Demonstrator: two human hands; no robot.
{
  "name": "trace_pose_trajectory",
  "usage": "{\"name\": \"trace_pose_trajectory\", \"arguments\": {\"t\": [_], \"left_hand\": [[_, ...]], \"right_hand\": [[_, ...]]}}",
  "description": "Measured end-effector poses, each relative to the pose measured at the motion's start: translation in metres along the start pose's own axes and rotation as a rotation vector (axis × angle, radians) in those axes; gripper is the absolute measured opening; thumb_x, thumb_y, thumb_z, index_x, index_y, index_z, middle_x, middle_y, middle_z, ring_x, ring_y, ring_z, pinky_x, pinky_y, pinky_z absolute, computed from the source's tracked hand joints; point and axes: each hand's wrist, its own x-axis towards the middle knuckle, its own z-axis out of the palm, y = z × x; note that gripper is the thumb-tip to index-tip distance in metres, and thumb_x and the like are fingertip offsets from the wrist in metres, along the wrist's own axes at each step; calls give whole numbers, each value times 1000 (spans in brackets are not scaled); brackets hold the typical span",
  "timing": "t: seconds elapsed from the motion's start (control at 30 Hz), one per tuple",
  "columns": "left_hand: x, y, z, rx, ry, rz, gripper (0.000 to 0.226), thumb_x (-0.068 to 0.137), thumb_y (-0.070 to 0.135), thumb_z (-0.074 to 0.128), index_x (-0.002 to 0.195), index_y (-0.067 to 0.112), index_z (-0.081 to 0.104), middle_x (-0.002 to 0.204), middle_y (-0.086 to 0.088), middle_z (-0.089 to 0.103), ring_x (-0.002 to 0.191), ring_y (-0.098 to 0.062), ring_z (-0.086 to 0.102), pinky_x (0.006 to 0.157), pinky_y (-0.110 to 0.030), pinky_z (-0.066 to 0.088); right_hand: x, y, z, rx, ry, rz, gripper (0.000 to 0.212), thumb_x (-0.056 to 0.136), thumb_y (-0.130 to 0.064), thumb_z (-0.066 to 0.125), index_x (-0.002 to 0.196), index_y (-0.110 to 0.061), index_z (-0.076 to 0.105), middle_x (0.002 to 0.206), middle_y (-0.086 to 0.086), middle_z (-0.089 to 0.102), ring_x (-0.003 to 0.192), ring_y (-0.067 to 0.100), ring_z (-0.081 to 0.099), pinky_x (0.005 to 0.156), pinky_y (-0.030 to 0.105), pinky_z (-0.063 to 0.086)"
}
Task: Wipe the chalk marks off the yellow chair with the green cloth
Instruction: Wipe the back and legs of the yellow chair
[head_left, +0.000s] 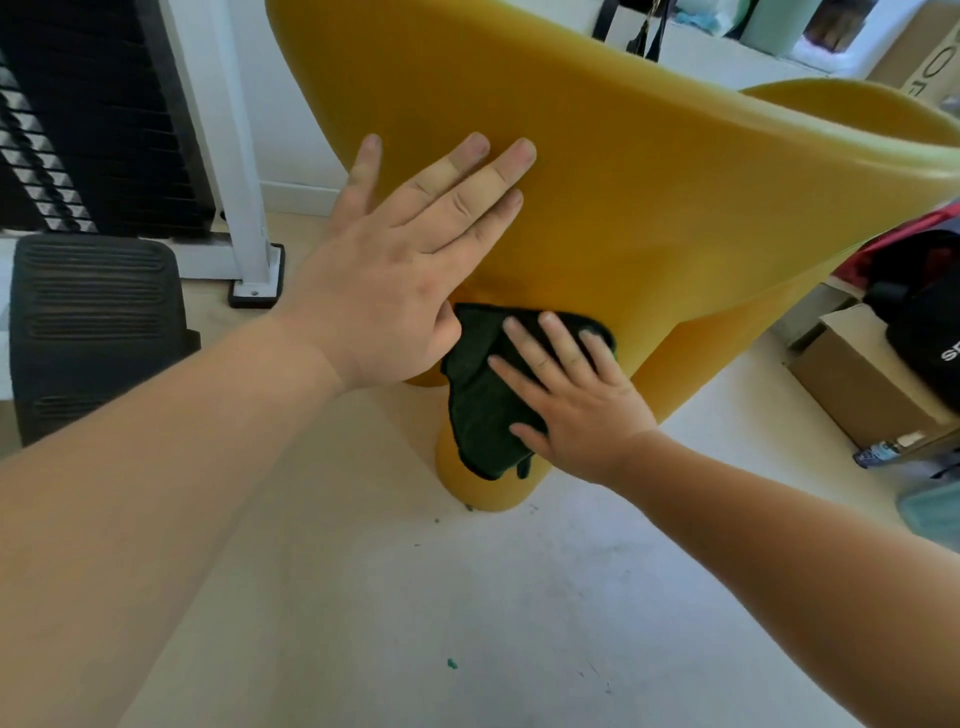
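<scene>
Both bare arms reach forward to the yellow chair (649, 182). The left grip (395, 275) lies flat on the chair's outer shell, fingers straight, the little finger splayed wide. Lower on the chair, just beside the left thumb, the right grip (576, 395) presses the green cloth (483, 395) against the shell, fingers straight and fanned, thumb out.

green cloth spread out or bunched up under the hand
Mostly spread: the dark green cloth lies flat against the yellow plastic chair under the right hand, fingers straight, its lower edge hanging loose.
</scene>
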Motion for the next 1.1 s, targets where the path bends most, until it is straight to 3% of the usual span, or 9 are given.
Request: {"name": "trace_pose_trajectory", "arguments": {"t": [0.13, 0.37, 0.53, 0.7, 0.8, 0.9, 0.97, 1.03, 1.1], "left_hand": [[10, 13, -6, 100, 244, -90, 57, 84, 26, 55, 140, 15, 54, 150, -13, 48, 133, -35, 46, 106, -56, 35], [58, 43, -42, 96, 434, -168, 55, 86, 35, 56, 135, 11, 55, 134, -26, 55, 122, -42, 43, 98, -56, 38], [95, 89, -54, 78, 274, -56, 59, 84, 36, 57, 138, 11, 53, 135, -24, 54, 117, -50, 53, 94, -61, 41], [157, 119, -63, 107, -72, 26, 66, 88, 47, 50, 147, 19, 42, 129, -15, 55, 115, -40, 50, 93, -54, 37], [203, 137, -66, 59, -213, 24, 69, 88, 57, 42, 149, 26, 35, 127, -11, 55, 112, -35, 51, 94, -54, 43], [246, 162, -61, -9, -326, 14, 71, 86, 64, 39, 150, 33, 31, 134, -4, 54, 121, -29, 51, 99, -50, 44], [268, 176, -52, -35, -377, 38, 67, 89, 64, 42, 149, 36, 31, 134, -2, 54, 120, -26, 52, 96, -45, 44], [286, 187, -44, -94, -418, 23, 62, 92, 59, 49, 148, 37, 34, 133, 0, 55, 113, -22, 53, 91, -39, 42], [298, 194, -37, -129, -470, -16, 56, 95, 53, 51, 146, 37, 37, 127, 2, 56, 103, -18, 52, 85, -34, 40]], "right_hand": [[-3, -22, 21, 55, 75, 72, 78, 100, -58, 38, 163, -20, 12, 170, 4, -5, 156, 26, -17, 125, 44, -13], [-4, -54, 24, 519, 311, 725, 81, 98, -58, 46, 155, -7, 22, 167, 7, -1, 156, 33, -10, 126, 53, -4], [15, -29, 8, 1007, 452, 978, 77, 97, -60, 29, 148, -4, 47, 165, 31, 11, 155, 42, -11, 124, 55, -10], [34, 17, -17, 1568, 845, 1289, 62, 103, -56, 18, 130, -14, 55, 142, 15, 51, 137, 43, 40, 114, 65, 25], [37, 48, -20, 1754, 1037, 1479, 38, 103, -49, 29, 137, -38, 40, 146, 0, 44, 142, 31, 36, 119, 56, 24], [26, 87, -14, 1967, 1055, 1632, 33, 99, -49, 43, 126, -64, 31, 134, -8, 50, 129, 12, 47, 113, 44, 37], [14, 111, 0, 2079, 1096, 1773, 40, 99, -37, 57, 130, -47, 33, 127, -13, 55, 114, -4, 55, 101, 35, 48], [5, 131, 12, 2141, 1155, 1891, 52, 97, -30, 65, 137, -30, 32, 131, -8, 60, 111, 0, 60, 91, 28, 54], [2, 145, 19, 2168, 1207, 1880, 62, 99, -26, 60, 150, -32, 23, 145, -4, 53, 122, 7, 56, 96, 23, 50]]}}
